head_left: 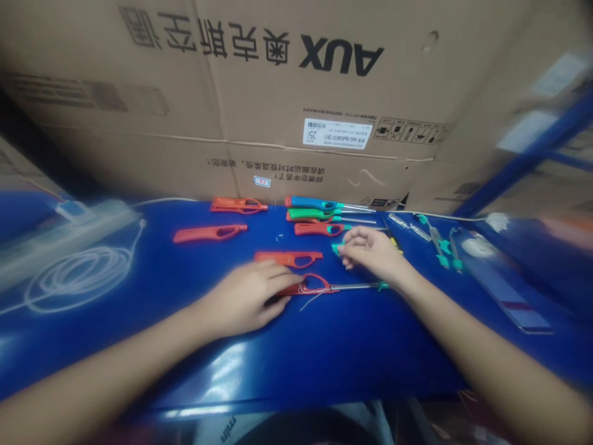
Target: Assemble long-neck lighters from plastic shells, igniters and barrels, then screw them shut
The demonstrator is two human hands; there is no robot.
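Red lighter (319, 284) on blue table (278, 371), handle gripped between thumb and fingers of left hand (252, 295), pale wires (312, 300) loose beside handle, metal rod (352, 287) pointing right. Just beyond lighter's rod, right hand (368, 250), fingers narrow, pinched on small green part (336, 248). Just beyond lighter's handle, orange casing (287, 257); farther beyond lighter, blue lighter (306, 202). Well left of lighter, coiled white cable (86, 272). Behind lighter, carton (241, 117) with inverted AUX lettering.
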